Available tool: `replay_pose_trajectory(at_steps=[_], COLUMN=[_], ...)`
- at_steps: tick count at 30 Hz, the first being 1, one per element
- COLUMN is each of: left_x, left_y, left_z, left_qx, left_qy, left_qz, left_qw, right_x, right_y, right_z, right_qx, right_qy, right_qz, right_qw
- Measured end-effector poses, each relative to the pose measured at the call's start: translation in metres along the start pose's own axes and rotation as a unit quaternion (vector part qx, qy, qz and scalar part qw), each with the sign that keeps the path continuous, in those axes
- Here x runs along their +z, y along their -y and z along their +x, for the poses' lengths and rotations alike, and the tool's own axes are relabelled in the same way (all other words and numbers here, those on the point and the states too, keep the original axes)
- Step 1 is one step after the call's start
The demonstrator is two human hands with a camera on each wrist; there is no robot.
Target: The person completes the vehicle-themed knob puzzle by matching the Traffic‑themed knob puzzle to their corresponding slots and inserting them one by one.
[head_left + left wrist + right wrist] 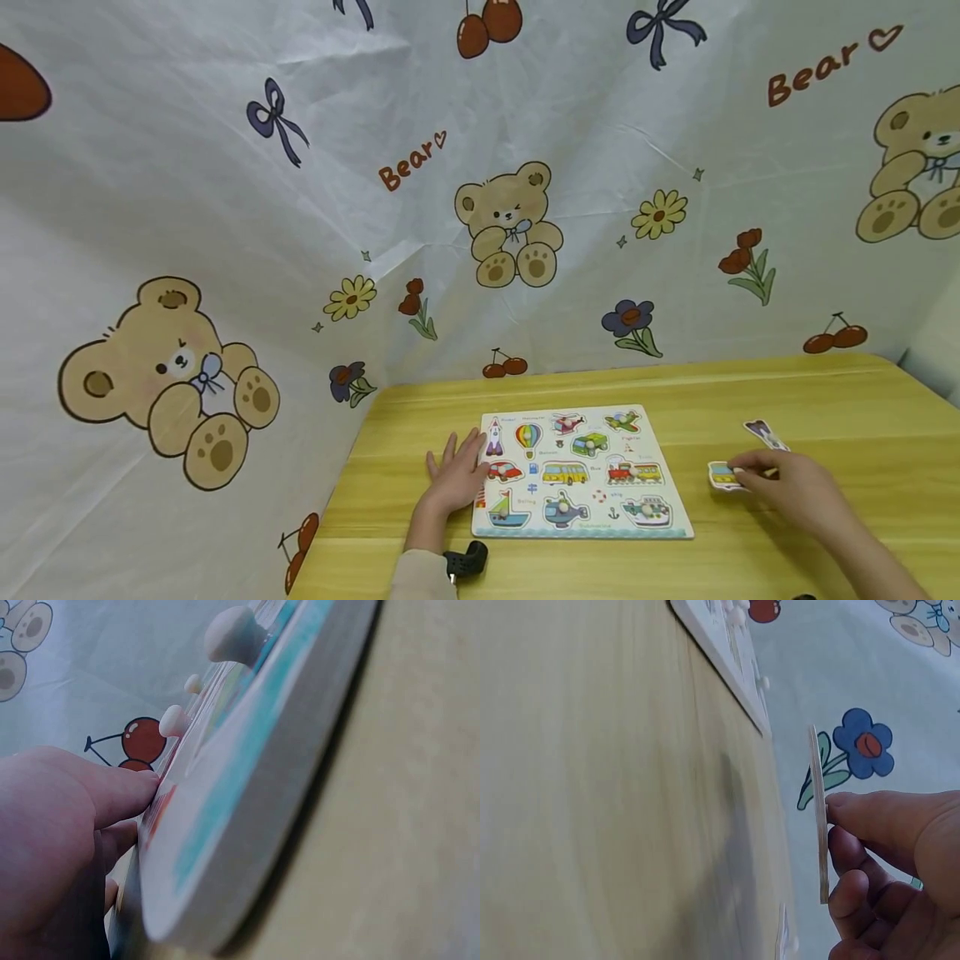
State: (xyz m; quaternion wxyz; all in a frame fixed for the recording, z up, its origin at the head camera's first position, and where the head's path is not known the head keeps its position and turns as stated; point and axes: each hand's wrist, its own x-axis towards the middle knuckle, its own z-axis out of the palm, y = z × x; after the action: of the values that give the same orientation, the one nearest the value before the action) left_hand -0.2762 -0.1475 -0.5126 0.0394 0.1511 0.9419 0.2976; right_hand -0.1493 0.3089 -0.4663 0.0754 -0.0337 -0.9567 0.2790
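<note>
A white wooden knob puzzle board [551,532] with vehicle pictures lies on the table. My left hand [453,477] rests at its left edge, fingers spread; in the left wrist view the thumb [127,793] touches the board's side. To the right of the board, my right hand [797,487] pinches a puzzle piece [722,475] with a yellow and blue vehicle picture. The right wrist view shows this piece [819,825] edge-on, held above the tabletop between thumb and curled fingers. Behind that hand lies another puzzle piece [765,435], narrow and dark-pictured, partly hidden.
The wood-grain table [600,575] extends around the board. A white cloth [420,333] printed with bears and flowers hangs behind and to the left. Pale knobs [232,634] stand up from the board. A black wrist device [467,560] sits on the left wrist.
</note>
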Motion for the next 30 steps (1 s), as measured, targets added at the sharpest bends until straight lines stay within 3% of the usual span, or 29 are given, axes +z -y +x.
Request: replay_pose_trajectory(at_steps=[18,30], left_x=[0.005,0.003], left_y=[0.006,0.003], left_z=[0.003,0.004], left_qx=[-0.006,-0.008], left_qy=[0.000,-0.001], left_qz=[0.001,0.013], left_qw=[1.0000,0.9999], right_x=[0.034,0.055], right_y=[0.055,0.075], right_z=[0.017,0.024], right_qx=[-0.035,-0.050], right_qy=[0.007,0.020], right_qz=[0.027,0.048], right_qw=[0.999,0.997])
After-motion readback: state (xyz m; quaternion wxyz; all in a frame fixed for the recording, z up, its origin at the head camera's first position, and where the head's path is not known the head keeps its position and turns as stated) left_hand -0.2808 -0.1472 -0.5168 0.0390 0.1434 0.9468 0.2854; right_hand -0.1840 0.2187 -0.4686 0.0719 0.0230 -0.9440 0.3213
